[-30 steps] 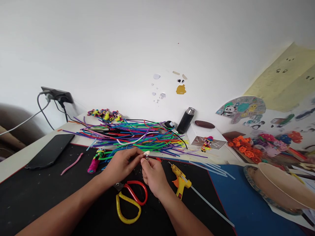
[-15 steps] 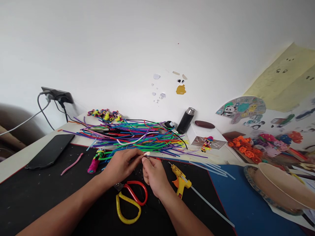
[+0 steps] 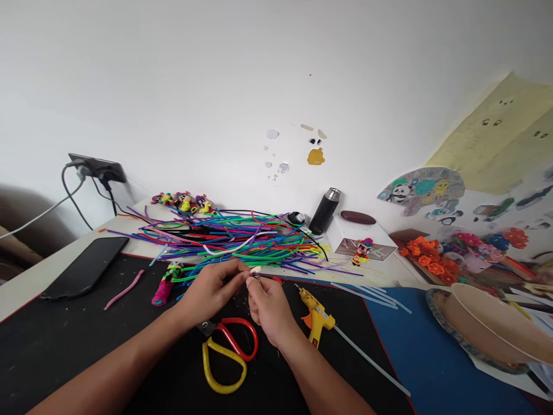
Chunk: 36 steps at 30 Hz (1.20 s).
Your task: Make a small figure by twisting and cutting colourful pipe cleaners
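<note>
Bearings are taken from the small pale piece (image 3: 256, 269), which is held above the black mat (image 3: 69, 351), at the meeting point of both hands. The left hand (image 3: 218, 290) is noted at 8 o'clock, its thumb and forefinger drawn together at the piece. The right hand (image 3: 268, 302) is noted at 5 o'clock, its thumb pressed over bent fingers in a close pinch against the same spot. Whether anything further is enclosed by the right fingers cannot be told.

The step in hand is judged to be fine shaping or joining by fingertip; the exact action is obscured. For the next move, a steady pinch and small, controlled finger pressure appear to be called for.

Scissors (image 3: 235, 386) are found between 6 and 7 o'clock, untouched. A yellow glue gun (image 3: 318, 317) is found at 4 o'clock, also unheld. A magenta figure (image 3: 161, 293) lies at 9 o'clock, and coloured craft stems (image 3: 242, 236) are heaped at 11 o'clock.
</note>
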Available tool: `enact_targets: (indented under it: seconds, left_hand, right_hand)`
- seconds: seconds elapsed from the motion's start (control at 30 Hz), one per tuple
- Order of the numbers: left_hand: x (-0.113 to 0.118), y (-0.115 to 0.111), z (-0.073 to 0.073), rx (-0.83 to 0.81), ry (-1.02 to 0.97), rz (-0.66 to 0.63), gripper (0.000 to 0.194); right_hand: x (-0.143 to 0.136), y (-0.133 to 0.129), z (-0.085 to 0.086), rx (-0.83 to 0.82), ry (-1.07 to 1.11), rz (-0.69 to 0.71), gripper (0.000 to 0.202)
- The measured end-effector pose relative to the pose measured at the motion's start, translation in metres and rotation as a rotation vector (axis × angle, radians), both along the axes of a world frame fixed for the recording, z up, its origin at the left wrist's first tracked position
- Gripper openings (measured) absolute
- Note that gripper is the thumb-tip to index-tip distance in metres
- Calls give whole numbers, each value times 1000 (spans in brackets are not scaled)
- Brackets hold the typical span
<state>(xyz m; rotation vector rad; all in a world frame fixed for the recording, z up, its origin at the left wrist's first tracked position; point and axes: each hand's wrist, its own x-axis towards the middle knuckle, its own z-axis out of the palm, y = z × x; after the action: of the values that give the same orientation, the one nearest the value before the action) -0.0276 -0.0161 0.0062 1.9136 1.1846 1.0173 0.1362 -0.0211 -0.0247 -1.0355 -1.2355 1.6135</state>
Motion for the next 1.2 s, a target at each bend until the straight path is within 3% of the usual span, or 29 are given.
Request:
enact_targets:
  seconds: [0.2,0.37,0.6,0.9,1.03,1.2]
  left_hand:
    - [-2,3,-5,-185,-124,-67,46]
    - [-4,6,-8,-235,-175,-78,46]
    - [-6,12,-6,-79,-90,15,46]
    - [-9,13,-9,42,-76,-2,42]
    - [-12,14,-9,104,-48,-10,37]
    - [-16,14,-11,246,-1,73,25]
  right_hand:
    - [0,1,2,-26,18,2,51]
    - [0,0,5,-28,10,15,52]
    - [0,0,4,-32,-3,4,53]
    - [1,0,2,-52,21,15,52]
    - [1,0,5,-66,29,21,53]
    - [1,-1,5,-69,31,36,51]
